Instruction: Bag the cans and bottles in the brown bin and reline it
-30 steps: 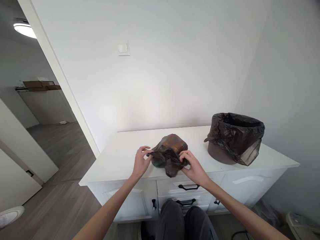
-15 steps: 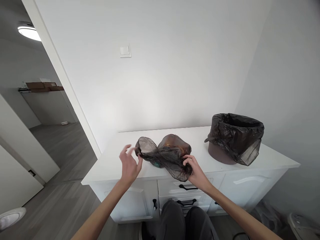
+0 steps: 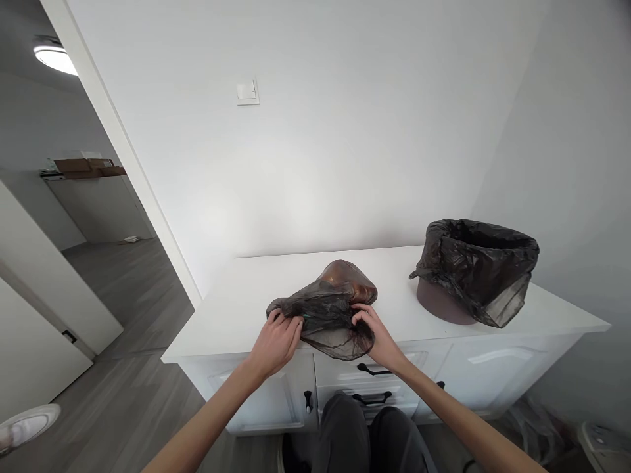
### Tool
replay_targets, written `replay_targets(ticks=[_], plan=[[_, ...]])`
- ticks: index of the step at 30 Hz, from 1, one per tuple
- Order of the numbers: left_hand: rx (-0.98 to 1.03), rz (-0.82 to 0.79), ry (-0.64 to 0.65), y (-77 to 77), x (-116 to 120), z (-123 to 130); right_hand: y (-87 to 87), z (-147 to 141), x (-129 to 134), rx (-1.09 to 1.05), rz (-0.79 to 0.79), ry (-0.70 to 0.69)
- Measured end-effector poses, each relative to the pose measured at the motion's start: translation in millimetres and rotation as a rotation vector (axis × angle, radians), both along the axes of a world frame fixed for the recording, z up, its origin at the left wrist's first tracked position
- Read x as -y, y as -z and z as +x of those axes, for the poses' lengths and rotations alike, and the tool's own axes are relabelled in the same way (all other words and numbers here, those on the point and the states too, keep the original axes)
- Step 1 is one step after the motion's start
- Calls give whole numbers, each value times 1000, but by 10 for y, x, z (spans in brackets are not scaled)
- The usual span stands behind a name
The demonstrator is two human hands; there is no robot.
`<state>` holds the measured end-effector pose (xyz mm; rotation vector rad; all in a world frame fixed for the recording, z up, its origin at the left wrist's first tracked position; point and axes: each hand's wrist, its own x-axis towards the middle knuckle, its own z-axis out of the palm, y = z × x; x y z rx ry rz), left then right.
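A thin black plastic bag (image 3: 320, 312) lies on the white cabinet top near its front edge. Something brownish-orange shows through its film at the back right, and a speck of green shows near the middle; what these are I cannot make out. My left hand (image 3: 277, 340) is closed on the bag's left end. At the bag's right side, my right hand (image 3: 377, 336) grips the gathered film with bent fingers. To the right stands a brown bin (image 3: 444, 303), lined with another black plastic bag (image 3: 486, 276) folded over its rim.
The white cabinet (image 3: 261, 391) has doors and drawers with black handles, and my knees are against its front. Behind it is a white wall with a light switch (image 3: 247, 92). A doorway opens at left, where another person's shoe (image 3: 34, 420) shows.
My left hand has moved right and down, closing on the bag's left end, which was puffed out before and is now bunched. My right hand has stayed on the bag's right side.
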<state>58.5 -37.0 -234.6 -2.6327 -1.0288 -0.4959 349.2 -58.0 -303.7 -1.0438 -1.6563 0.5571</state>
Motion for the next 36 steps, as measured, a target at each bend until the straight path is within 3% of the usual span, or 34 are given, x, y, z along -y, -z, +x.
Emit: replay_targets(ticks=[6, 11, 17, 21, 27, 36], plan=[[-9, -98, -186, 102, -224, -193, 100, 23, -108, -44, -31, -19], [-32, -76, -222, 94, -255, 6, 76, 61, -116, -60, -71, -43], [-50, -1, -143, 78, -147, 430, 19, 113, -93, -132, -123, -85], [-7, -38, -93, 94, -236, 591, -56, 176, -8, -193, -149, -110], [-69, -103, -53, 171, -383, 761, -221, 244, 217, -29, -79, -82], [220, -62, -73, 48, -420, 1011, -198, 368, 318, -71, -89, -66]])
